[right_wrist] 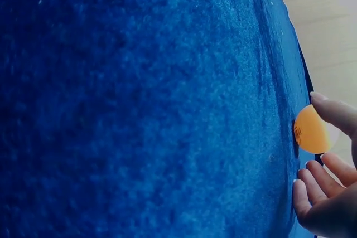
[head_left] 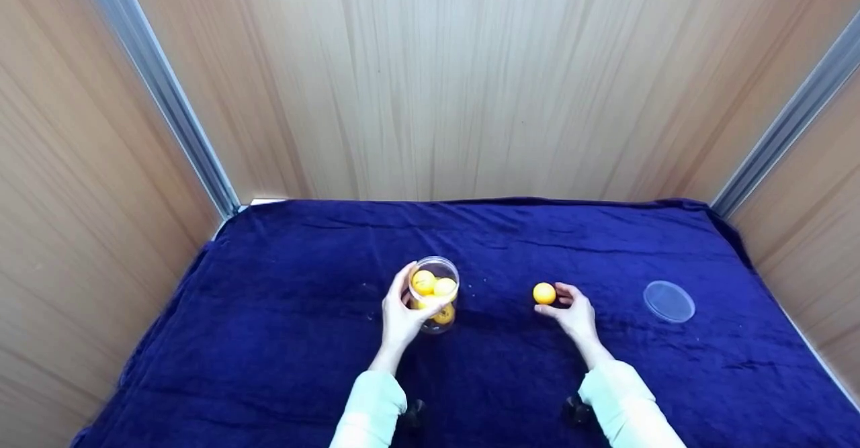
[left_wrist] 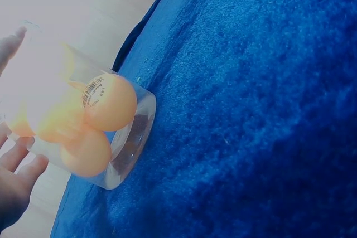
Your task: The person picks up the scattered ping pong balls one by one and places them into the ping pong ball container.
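Note:
A clear plastic jar [head_left: 435, 329] stands left of centre with several orange table tennis balls [left_wrist: 110, 102] inside. My left hand [head_left: 402, 317] grips the jar near its rim, thumb on the near side and fingers behind. Glare hides the jar's upper part in the left wrist view. Further right, a single orange table tennis ball [head_left: 544, 293] sits between the thumb and fingertips of my right hand [head_left: 573, 312]. In the right wrist view, the thumb lies over one side of this ball [right_wrist: 312, 131], with the index fingertip against the opposite side and the other fingers loosely bent.
A round clear lid [head_left: 669, 301] lies flat to the right of my right hand. Dark blue cloth [head_left: 282, 340] covers the table, with creases toward the back. Wood-grain panels [head_left: 430, 85] enclose the back and both sides.

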Demonstrator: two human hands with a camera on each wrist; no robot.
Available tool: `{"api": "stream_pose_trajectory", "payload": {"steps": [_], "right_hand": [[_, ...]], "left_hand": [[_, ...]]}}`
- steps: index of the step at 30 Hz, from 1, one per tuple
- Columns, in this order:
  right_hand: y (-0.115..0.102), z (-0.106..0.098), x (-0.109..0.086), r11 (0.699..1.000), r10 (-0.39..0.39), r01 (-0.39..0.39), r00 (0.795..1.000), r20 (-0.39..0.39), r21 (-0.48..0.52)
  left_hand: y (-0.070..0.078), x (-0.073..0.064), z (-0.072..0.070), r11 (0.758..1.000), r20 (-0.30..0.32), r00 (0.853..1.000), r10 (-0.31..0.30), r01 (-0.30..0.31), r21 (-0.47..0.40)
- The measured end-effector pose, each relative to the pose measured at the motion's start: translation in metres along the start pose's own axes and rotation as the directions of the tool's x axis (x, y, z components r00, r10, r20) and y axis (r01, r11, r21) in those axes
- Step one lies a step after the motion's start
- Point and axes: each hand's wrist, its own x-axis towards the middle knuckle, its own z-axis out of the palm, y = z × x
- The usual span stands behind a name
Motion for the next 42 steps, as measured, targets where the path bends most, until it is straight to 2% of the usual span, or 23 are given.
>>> {"api": "stream_pose_trajectory", "payload": {"steps": [9,15,42], "right_hand": [[0.001,0.0002,-0.0002,1.0,-0.003,0.003,1.0,-0.016,-0.023],[0.0006,0.0005,0.0008,0.999,-0.013,0.012,1.0,-0.018,-0.04],[0.0017,0.0076,0.0073,0.999,-0.027,0.026,0.999,-0.044,-0.033]], "left_hand": [[0.001,0.0004,-0.0007,1.0,-0.003,1.0,-0.018,0.018,-0.008],[0.0012,0.002,-0.0006,1.0,0.0,1.0,-0.003,0.003,-0.013],[0.0015,0.0018,0.0021,1.0,-0.001,1.0,-0.011,0.011,-0.006]]}}
